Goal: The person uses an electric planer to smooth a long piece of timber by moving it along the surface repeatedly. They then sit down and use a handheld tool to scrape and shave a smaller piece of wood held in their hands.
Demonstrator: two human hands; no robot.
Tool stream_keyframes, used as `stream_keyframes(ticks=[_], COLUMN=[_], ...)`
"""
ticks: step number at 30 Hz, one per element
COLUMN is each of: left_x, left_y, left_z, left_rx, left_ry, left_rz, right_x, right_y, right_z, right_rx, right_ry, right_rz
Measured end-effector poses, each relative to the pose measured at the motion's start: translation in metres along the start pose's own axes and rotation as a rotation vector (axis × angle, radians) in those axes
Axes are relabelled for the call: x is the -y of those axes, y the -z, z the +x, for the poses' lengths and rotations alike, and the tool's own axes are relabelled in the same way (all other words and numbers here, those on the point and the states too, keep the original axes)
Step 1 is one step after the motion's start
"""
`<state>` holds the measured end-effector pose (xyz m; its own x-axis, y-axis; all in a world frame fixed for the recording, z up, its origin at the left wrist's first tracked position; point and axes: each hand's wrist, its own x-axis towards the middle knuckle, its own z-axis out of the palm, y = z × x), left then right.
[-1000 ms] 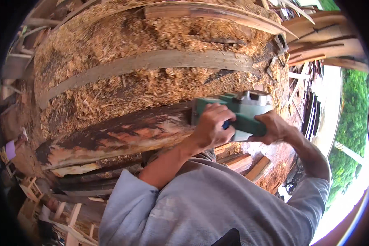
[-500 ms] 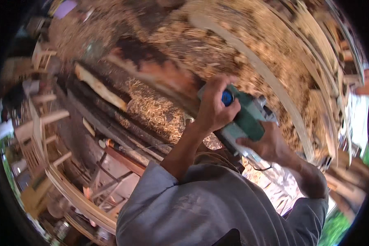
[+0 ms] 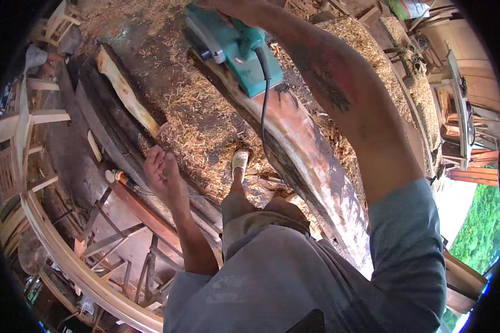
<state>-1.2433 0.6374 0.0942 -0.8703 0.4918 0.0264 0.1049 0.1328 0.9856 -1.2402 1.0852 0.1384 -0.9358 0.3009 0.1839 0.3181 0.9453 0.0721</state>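
My right hand point(image 3: 230, 12) grips the top of a green electric planer point(image 3: 250, 64), partly out of view at the top edge. The planer rests on the upper end of a long, rough-edged plank point(image 3: 314, 147), whose surface shows pale and reddish wood with dark edges. A black power cord point(image 3: 265, 114) hangs from the tool along the plank. My left hand point(image 3: 164, 172) is off the planer, raised left of the plank with fingers loosely curled and apart, holding nothing.
Dark timbers point(image 3: 111, 141), a pale slab point(image 3: 128, 94) and wooden chair frames point(image 3: 50, 116) lie to the left. A co-worker's hand point(image 3: 49, 67) shows at upper left. Wood shavings point(image 3: 200, 133) cover the ground around my sandalled foot point(image 3: 240, 164). More boards point(image 3: 455, 100) stand at the right.
My left hand has let go of the planer and moved down-left. My right hand and the planer have moved to the top of the view, which has turned.
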Motion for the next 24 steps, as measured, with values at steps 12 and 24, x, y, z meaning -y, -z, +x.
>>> stream_keyframes(ticks=[12,24], left_x=[-0.073,-0.071], left_y=[-0.151,-0.181], left_z=[-0.117,-0.348], left_rx=[0.544,1.250], left_ry=[-0.609,-0.329], left_rz=[0.005,-0.436], right_x=[0.140,0.233], right_y=[0.168,0.268], right_z=[-0.375,-0.676], right_rx=[0.207,0.689], right_ry=[-0.691,-1.221], right_rz=[1.086,0.974])
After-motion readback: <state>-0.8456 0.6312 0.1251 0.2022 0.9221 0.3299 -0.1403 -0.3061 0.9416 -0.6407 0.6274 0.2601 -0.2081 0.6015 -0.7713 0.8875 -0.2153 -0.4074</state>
